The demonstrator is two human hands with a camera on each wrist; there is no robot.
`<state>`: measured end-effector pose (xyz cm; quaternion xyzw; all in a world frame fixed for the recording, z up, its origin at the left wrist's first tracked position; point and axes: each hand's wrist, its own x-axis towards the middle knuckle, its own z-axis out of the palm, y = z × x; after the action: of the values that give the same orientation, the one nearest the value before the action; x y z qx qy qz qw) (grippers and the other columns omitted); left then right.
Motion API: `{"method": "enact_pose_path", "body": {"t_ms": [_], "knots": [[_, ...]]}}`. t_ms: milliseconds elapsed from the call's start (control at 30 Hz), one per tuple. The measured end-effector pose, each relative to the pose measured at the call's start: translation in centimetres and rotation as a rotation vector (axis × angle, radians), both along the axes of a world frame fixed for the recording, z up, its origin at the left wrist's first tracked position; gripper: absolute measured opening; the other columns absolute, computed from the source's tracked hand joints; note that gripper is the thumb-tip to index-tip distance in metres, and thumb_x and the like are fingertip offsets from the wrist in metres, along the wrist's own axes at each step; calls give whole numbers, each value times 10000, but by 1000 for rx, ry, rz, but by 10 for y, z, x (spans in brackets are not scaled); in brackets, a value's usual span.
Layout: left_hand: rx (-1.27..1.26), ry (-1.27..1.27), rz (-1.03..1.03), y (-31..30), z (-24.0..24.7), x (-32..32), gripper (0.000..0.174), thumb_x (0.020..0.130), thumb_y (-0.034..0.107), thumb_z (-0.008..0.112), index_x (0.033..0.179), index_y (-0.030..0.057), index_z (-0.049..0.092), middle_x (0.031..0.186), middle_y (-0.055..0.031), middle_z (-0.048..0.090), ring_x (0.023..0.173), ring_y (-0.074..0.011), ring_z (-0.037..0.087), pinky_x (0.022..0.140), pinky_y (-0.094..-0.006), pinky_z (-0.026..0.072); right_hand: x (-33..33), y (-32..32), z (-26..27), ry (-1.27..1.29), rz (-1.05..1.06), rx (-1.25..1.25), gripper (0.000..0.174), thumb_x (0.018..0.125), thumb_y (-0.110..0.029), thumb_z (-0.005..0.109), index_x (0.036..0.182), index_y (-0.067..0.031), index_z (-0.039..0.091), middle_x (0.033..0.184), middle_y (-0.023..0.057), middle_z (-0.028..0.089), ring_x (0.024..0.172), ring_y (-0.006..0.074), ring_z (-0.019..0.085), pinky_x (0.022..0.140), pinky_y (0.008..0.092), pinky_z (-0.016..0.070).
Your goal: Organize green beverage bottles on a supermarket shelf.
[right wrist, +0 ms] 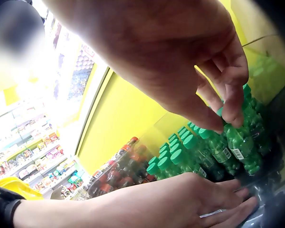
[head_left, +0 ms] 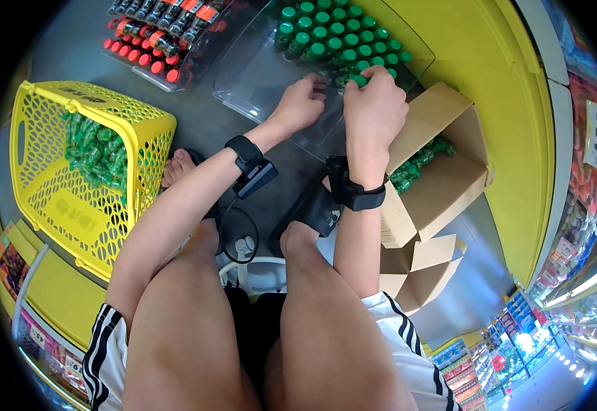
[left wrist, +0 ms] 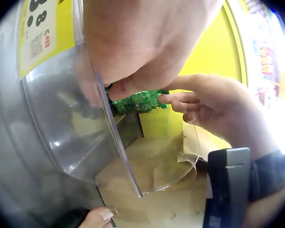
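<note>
My right hand (head_left: 375,106) is over the near edge of a group of small green-capped bottles (head_left: 336,31). In the right wrist view its thumb and fingers pinch one bottle (right wrist: 245,147) at its green cap, beside upright bottles in rows. My left hand (head_left: 300,104) reaches over the clear plastic bin (head_left: 244,85). Its fingers (right wrist: 228,192) extend loosely low in front of the bottles and hold nothing that shows. In the left wrist view the left hand (left wrist: 142,42) overlaps the bin's clear wall, partly hiding the green bottles.
A cardboard box (head_left: 449,185) with more green bottles stands at right, another opened carton (head_left: 429,274) behind it. At left is a yellow basket (head_left: 151,137) with many green bottles. Red-capped bottles (head_left: 151,58) fill a neighbouring bin. A yellow panel (head_left: 511,137) borders the right side.
</note>
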<state>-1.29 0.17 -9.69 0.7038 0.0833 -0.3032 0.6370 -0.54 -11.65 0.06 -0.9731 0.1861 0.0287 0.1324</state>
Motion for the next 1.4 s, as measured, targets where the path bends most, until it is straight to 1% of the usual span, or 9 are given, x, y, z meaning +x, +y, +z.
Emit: {"method": "enact_pose_path", "body": {"t_ms": [100, 167, 233, 367, 633, 833, 967, 1167, 1400], "knots": [[-79, 39, -38, -3, -2, -1, 619, 913, -116, 539, 1523, -44, 465, 1501, -173, 575, 1306, -245, 639, 1108, -350, 499, -3, 1, 2, 47, -40, -66, 289, 845, -215, 823, 1100, -95, 760, 926, 164, 788, 928, 360, 769, 835, 474, 604], [-144, 65, -35, -4, -6, -1, 626, 914, -117, 539, 1530, -40, 461, 1502, -163, 579, 1312, -238, 635, 1110, -348, 497, -4, -1, 1, 57, -32, -90, 273, 852, -189, 806, 1093, -72, 755, 876, 179, 782, 910, 365, 773, 844, 468, 604], [-218, 80, -110, -4, -10, -2, 626, 931, -107, 555, 1545, -36, 453, 1526, -164, 566, 1331, -224, 620, 1118, -349, 491, -5, -3, 0, 71, -46, -51, 267, 856, -177, 796, 1092, -60, 751, 845, 169, 779, 891, 368, 775, 843, 464, 605], [-211, 104, -187, -7, 0, 1, 646, 954, -91, 562, 1579, -27, 411, 1557, -175, 538, 1363, -224, 595, 1129, -353, 483, -5, -5, -7, 53, -64, -33, 253, 866, -155, 776, 1089, -40, 744, 759, 141, 767, 842, 369, 777, 832, 453, 607], [-355, 159, -176, -12, 6, -2, 789, 967, -102, 559, 1665, -2, 205, 1621, -194, 462, 1481, -266, 489, 1195, -383, 442, -5, -5, -7, 25, -66, -91, 256, 858, -132, 779, 1082, -18, 734, 850, 183, 777, 855, 367, 782, 821, 459, 614], [-404, 164, -163, -12, 5, -1, 813, 974, -105, 572, 1673, -2, 168, 1641, -200, 431, 1499, -268, 464, 1204, -385, 435, -5, -8, -13, 10, -90, -37, 235, 853, -93, 772, 1069, -8, 733, 831, 202, 770, 786, 349, 788, 790, 445, 622], [-415, 186, -145, -14, 9, -3, 821, 971, -109, 561, 1676, 0, 154, 1641, -203, 430, 1501, -270, 463, 1206, -386, 432, -5, -9, -13, -12, -79, -17, 240, 856, -75, 765, 1077, 6, 718, 803, 202, 763, 727, 332, 789, 770, 436, 625], [-397, 225, -119, -13, 18, -3, 825, 964, -116, 542, 1679, 3, 148, 1613, -203, 460, 1441, -249, 518, 1174, -373, 452, -6, -10, -10, -21, -58, 39, 257, 867, -53, 750, 1111, 15, 701, 792, 197, 765, 691, 304, 789, 757, 418, 627], [-368, 208, -134, -12, 10, -3, 800, 964, -119, 525, 1675, 16, 185, 1495, -186, 560, 1380, -233, 565, 1151, -359, 469, -6, -12, -2, -14, -59, 97, 233, 906, -41, 701, 1130, 23, 708, 816, 205, 771, 675, 299, 787, 773, 399, 624]]}}
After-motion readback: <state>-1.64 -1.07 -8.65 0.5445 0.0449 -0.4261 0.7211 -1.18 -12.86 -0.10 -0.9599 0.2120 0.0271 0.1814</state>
